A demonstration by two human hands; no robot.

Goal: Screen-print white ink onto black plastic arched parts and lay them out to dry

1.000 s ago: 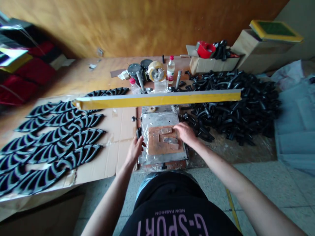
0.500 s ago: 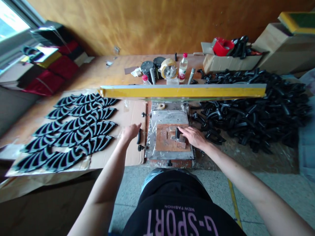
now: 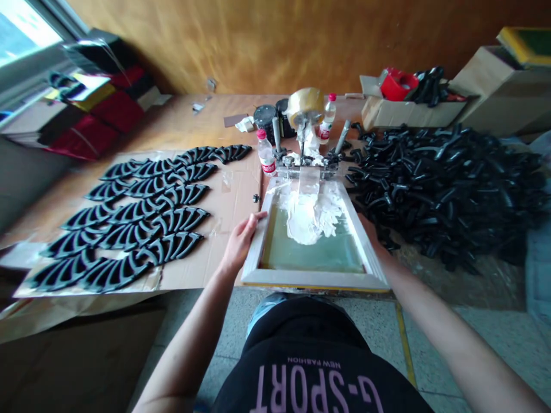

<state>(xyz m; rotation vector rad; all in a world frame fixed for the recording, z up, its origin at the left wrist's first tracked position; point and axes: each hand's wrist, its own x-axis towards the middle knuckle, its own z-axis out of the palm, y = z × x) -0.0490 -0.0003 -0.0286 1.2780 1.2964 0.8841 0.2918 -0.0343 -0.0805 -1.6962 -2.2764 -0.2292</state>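
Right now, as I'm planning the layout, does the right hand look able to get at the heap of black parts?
Probably yes: the right hand is at the right side of the framed screen, and the heap of black parts lies close by, with no visible barrier between.

red-capped bottles [image 3: 266,158], red ring [image 3: 396,90] in carton [image 3: 411,116]

Smooth metal frame [image 3: 316,277], rough-surfaced paste [image 3: 303,223], glossy plastic parts [image 3: 422,192], matt cardboard sheet [image 3: 224,221], sheeny wooden panel [image 3: 258,49]
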